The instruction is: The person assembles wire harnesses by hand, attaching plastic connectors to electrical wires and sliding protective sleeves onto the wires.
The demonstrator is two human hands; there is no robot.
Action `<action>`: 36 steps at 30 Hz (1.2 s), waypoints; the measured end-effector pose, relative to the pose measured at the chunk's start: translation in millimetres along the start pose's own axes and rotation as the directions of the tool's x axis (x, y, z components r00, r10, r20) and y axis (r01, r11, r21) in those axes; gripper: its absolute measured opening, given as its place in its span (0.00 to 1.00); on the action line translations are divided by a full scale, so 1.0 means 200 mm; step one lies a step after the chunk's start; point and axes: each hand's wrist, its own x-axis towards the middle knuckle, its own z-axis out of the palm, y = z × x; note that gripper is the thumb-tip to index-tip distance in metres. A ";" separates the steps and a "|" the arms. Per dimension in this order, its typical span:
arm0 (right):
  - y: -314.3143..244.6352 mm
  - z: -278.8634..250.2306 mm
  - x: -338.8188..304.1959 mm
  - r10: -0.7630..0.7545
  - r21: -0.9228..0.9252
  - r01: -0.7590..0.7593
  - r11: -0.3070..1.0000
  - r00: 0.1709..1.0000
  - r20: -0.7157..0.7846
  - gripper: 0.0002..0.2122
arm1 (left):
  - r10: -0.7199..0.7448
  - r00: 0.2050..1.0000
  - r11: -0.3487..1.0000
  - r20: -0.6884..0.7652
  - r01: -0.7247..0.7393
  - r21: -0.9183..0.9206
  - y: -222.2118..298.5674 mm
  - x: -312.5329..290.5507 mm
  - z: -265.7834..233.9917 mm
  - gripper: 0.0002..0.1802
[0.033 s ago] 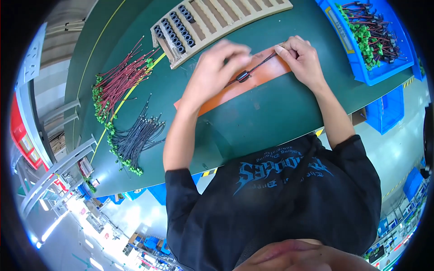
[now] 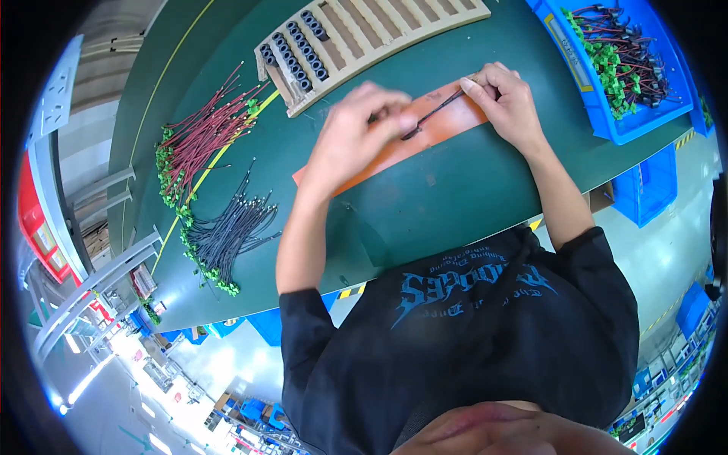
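An orange mat lies on the green table, and a thin black cable runs across it between my hands. My right hand is closed, pinching the cable's far end between thumb and fingers. On the cable sits a small black cylindrical sleeve, mostly covered by the thumb of my left hand. My left fingers are curled but smeared by motion, so their grip is unclear. The cable's other end is hidden beneath that hand.
Beyond the mat, a slotted wooden rack holds rows of black sleeves. Red wires and black wires with green connectors lie in bundles at left. At right stands a blue bin with finished-looking red-and-black wire pieces.
My left hand has come down toward the mat, its thumb now over the black sleeve that showed before. My right hand stays nearly in place, still pinching the cable.
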 end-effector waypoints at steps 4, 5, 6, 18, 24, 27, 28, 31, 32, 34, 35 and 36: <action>-0.04 0.00 0.01 0.007 0.041 -0.007 0.999 1.000 0.000 0.10 | 0.116 0.975 0.975 -0.188 -0.076 0.207 -0.02 -0.18 0.10 0.22; -0.04 0.00 0.01 -0.002 0.059 0.004 0.998 1.000 -0.031 0.12 | 0.121 0.973 0.975 -0.196 -0.080 0.208 -0.03 -0.19 0.14 0.22; -0.05 0.01 0.02 -0.010 0.054 0.012 0.998 0.999 -0.032 0.12 | 0.116 0.963 0.981 -0.244 -0.072 0.183 -0.04 -0.19 0.17 0.21; -0.05 -0.01 0.02 0.029 0.256 -0.035 0.966 0.999 0.029 0.07 | 0.054 0.939 0.997 -0.340 -0.070 -0.034 -0.12 -0.16 0.23 0.12; -0.14 -0.04 0.02 -0.030 0.186 0.008 0.982 0.992 0.120 0.07 | 0.095 0.935 0.995 -0.341 -0.086 0.041 -0.12 -0.15 0.21 0.12; -0.18 0.00 0.01 -0.155 0.100 0.139 0.985 0.974 0.167 0.09 | 0.128 0.935 0.991 -0.329 -0.110 0.074 -0.12 -0.15 0.20 0.12; -0.20 0.02 0.00 -0.143 0.101 0.128 0.987 0.976 0.165 0.08 | 0.116 0.939 0.993 -0.322 -0.100 0.066 -0.13 -0.16 0.19 0.12; -0.20 0.05 -0.02 -0.094 0.103 0.077 0.992 0.981 0.167 0.06 | 0.123 0.939 0.992 -0.322 -0.108 0.062 -0.14 -0.16 0.20 0.12; -0.21 0.05 -0.02 -0.074 0.102 0.058 0.993 0.985 0.157 0.06 | 0.140 0.939 0.990 -0.313 -0.122 0.077 -0.15 -0.16 0.20 0.12; -0.20 0.05 -0.04 -0.061 0.102 0.046 0.994 0.987 0.150 0.06 | 0.156 0.934 0.986 -0.323 -0.131 0.098 -0.14 -0.15 0.19 0.12; -0.20 0.06 -0.07 0.021 0.114 -0.035 0.993 0.992 0.123 0.05 | 0.172 0.933 0.983 -0.317 -0.141 0.120 -0.13 -0.16 0.19 0.12; -0.21 0.07 -0.09 0.103 0.128 -0.115 0.985 0.990 0.095 0.05 | 0.172 0.932 0.983 -0.318 -0.140 0.122 -0.14 -0.16 0.20 0.12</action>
